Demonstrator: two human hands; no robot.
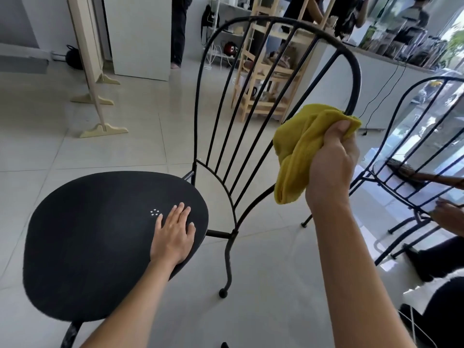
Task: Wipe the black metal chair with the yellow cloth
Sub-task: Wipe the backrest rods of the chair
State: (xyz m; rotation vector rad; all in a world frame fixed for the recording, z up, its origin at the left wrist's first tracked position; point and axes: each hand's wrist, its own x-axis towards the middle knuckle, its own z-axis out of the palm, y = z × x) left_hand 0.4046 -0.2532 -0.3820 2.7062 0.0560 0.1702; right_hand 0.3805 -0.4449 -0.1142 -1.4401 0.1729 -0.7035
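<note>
The black metal chair [95, 237] stands in front of me, its round seat at lower left and its arched back with thin bars rising in the middle. My left hand [173, 234] lies flat on the right part of the seat, fingers slightly apart. My right hand [331, 162] grips the bunched yellow cloth [298, 151] around the right side rail of the chair back, about halfway down the arch. The rail is hidden where the cloth wraps it.
A second black metal chair [411, 151] stands close on the right, and another person's hand [449, 217] rests near it. A wooden shelf unit [263, 79] stands behind the chair back. Wooden stand feet [103, 129] are at left on the tiled floor.
</note>
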